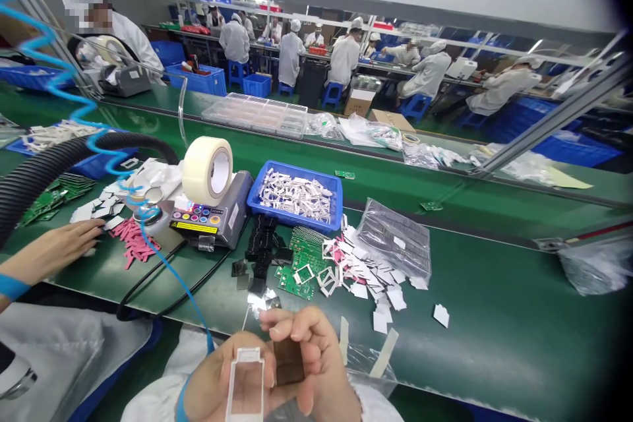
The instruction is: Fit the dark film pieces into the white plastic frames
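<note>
the near edge of the green bench (504, 290) runs just under my hands, well this side of the blue tray (337, 204). right of the tray, past the bagged stack (395, 244), the surface stretches widest, with one lone card (441, 315) on it; on the tray's near side, circuit boards (304, 254) and white cards (395, 297) crowd the room.

my left hand (210, 376) is half curled, a white frame (248, 355) held along its fingers. my right hand (321, 356) bends closely round a dark panel (288, 364); whether the left fingertips touch it too, i cannot tell. both pieces are nearer me than the tray.

the frame is thin-sided and oblong, narrower at its top; the panel is flat and brownish.
</note>
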{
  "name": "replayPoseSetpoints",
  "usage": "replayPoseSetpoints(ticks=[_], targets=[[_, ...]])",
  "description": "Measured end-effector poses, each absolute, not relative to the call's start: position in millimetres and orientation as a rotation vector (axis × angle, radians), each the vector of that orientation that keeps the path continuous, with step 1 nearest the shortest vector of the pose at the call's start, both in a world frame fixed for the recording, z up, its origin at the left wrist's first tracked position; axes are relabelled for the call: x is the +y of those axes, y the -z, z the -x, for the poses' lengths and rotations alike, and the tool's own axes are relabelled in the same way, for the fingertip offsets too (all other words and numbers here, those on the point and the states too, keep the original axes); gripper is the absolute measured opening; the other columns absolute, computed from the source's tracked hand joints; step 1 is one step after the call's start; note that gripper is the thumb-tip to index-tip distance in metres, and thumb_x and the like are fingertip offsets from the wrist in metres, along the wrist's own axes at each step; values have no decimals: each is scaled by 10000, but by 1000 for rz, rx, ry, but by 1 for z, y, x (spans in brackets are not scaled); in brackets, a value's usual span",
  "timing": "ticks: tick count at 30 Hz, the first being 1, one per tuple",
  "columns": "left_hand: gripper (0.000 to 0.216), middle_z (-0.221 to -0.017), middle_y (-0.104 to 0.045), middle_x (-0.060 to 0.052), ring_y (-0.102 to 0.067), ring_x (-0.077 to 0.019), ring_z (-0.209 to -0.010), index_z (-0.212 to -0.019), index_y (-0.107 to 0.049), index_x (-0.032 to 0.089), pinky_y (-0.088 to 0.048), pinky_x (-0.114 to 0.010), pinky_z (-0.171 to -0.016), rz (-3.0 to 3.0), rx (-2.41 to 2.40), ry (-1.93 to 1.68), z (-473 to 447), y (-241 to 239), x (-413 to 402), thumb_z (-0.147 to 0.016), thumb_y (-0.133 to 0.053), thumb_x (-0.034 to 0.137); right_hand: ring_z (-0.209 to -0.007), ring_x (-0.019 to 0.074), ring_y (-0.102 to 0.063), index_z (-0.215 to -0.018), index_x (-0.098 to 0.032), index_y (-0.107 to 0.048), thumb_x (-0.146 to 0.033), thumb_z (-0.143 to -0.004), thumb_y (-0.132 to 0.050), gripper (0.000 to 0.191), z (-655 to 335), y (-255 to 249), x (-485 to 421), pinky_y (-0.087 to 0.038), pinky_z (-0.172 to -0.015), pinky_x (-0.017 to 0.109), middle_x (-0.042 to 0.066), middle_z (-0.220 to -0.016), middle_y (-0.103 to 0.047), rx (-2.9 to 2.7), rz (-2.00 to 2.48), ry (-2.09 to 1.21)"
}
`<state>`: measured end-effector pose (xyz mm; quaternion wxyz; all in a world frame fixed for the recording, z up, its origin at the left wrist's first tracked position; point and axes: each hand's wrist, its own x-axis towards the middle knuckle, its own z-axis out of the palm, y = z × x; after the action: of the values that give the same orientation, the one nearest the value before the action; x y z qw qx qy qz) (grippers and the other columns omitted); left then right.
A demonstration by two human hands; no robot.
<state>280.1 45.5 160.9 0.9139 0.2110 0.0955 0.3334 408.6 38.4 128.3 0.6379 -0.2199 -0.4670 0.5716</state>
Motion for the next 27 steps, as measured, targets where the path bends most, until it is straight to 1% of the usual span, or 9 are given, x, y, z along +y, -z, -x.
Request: replayPoseSetpoints(ticks=[5, 7, 9, 11, 13, 16, 20, 23, 27], targets=[[344, -928, -676, -106, -545, -312, -1053, -699, -730, 200, -410, -436, -879, -376, 226, -650, -278, -163, 47, -614, -676, 529, -1122, 240, -543, -968, -302, -464, -643, -641, -619, 497, -412, -134, 37, -457, -900, 478, 59, -1012, -681, -1205, 564, -1266], [367, -939, -661, -117, -536, -323, -1048, -674, -733, 193, -393, -451, -897, -426, 242, -637, -275, -167, 50, -599, -677, 547, -1193, 268, -473, -1004, -298, -448, -722, -631, -550, 574, -420, -145, 36, -405, -945, 519, 81, -1124, -627, -1350, 680, -1171], [412, -961, -639, -131, -529, -329, -1033, -649, -732, 177, -378, -453, -909, -548, 305, -637, -271, -173, 53, -582, -671, 579, -1244, 284, -397, -1011, -287, -453, -730, -688, -482, 549, -430, -161, 34, -353, -980, 536, 92, -1176, -571, -1480, 847, -990], [444, -958, -620, -137, -525, -322, -1012, -646, -736, 170, -372, -444, -914, -720, 368, -627, -268, -179, 55, -574, -661, 602, -1201, 276, -416, -940, -274, -488, -617, -796, -473, 372, -437, -180, 33, -342, -979, 518, 78, -1060, -570, -1601, 1018, -733], [419, -955, -603, -128, -517, -306, -1002, -682, -745, 186, -369, -429, -917, -859, 399, -632, -267, -185, 56, -574, -674, 584, -1013, 240, -508, -829, -251, -516, -423, -871, -499, 177, -442, -196, 32, -317, -970, 506, 40, -873, -539, -1726, 1159, -478], [316, -981, -573, -113, -510, -278, -996, -797, -750, 226, -354, -426, -933, -991, 359, -679, -267, -192, 57, -642, -675, 491, -741, 178, -489, -740, -218, -516, -226, -859, -514, 119, -444, -208, 32, -315, -910, 490, -1, -741, -468, -1854, 1254, -270], [274, -1015, -544, -108, -494, -281, -1030, -919, -724, 254, -321, -464, -963, -1082, 297, -694, -268, -196, 57, -744, -600, 424, -710, 171, -460, -734, -202, -497, -213, -866, -510, 133, -444, -207, 33, -343, -813, 426, -6, -712, -450, -1872, 1249, -302], [260, -1020, -537, -98, -479, -270, -1044, -918, -721, 267, -309, -450, -976, -1090, 301, -697, -267, -192, 56, -745, -601, 418, -722, 167, -473, -731, -203, -499, -226, -869, -530, 143, -444, -203, 34, -325, -834, 426, -12, -715, -458, -1855, 1234, -349], [320, -1034, -540, -111, -467, -286, -1045, -885, -729, 247, -297, -461, -980, -1096, 310, -701, -265, -180, 54, -713, -605, 487, -754, 176, -478, -721, -208, -505, -283, -879, -525, 176, -443, -200, 34, -326, -845, 440, -12, -712, -462, -1796, 1220, -456]])
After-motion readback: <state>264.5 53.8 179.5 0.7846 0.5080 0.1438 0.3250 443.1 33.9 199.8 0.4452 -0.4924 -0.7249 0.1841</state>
